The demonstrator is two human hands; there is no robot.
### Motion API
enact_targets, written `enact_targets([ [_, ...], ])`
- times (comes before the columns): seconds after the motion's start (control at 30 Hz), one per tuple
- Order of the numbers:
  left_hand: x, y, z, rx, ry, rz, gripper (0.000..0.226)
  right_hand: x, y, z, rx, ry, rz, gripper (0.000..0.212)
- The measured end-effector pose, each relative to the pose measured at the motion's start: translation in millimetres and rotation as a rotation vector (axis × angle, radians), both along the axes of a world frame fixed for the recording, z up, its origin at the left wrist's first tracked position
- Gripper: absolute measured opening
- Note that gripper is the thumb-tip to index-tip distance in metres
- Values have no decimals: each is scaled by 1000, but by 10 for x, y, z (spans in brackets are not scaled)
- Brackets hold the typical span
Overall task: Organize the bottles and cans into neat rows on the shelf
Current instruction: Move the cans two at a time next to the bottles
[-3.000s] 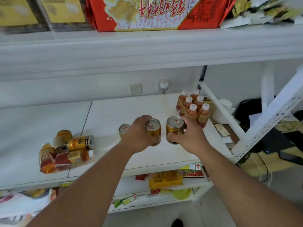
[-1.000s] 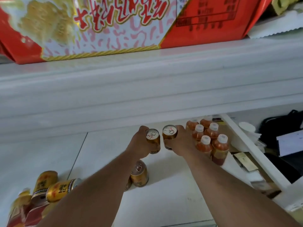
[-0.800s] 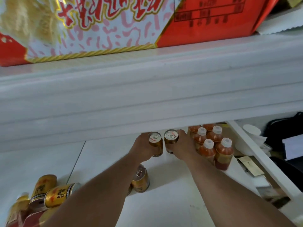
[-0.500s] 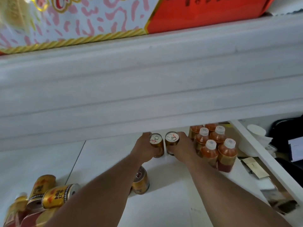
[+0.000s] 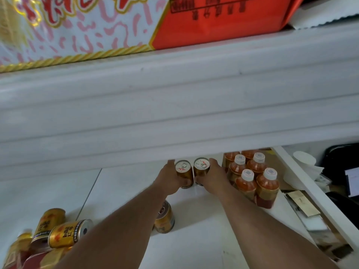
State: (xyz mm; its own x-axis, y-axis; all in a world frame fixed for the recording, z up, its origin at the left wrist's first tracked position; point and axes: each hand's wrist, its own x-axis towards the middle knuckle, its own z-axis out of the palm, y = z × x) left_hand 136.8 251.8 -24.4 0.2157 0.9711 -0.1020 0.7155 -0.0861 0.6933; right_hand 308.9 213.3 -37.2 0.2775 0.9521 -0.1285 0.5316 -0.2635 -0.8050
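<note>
Loose cans [image 5: 66,232] lay tumbled left of the forearms, one upright can [image 5: 164,220] under the left arm. Farther in, left hand [image 5: 171,179] gripped a can [image 5: 183,174], right hand [image 5: 212,177] gripped another can [image 5: 201,169], both standing on the shelf [image 5: 204,230] touching; bottles [image 5: 252,177] just right.

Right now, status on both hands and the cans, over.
Left hand grips one gold can, right hand the other, upright beside the bottles. Loose can under left forearm; upper shelf edge blocks view beyond.
</note>
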Motion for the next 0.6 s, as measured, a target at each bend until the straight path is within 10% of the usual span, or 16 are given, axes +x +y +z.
enact_targets([
  [0.13,-148,-26,120,6,104,10,102,-33,-157,83,-23,-29,-18,94],
  [0.37,-606,-336,381,57,174,61,88,-238,-766,383,186,-216,-72,57],
  [0.6,-1004,-860,468,85,131,174,75,-500,-1142,498,37,-249,184,68],
])
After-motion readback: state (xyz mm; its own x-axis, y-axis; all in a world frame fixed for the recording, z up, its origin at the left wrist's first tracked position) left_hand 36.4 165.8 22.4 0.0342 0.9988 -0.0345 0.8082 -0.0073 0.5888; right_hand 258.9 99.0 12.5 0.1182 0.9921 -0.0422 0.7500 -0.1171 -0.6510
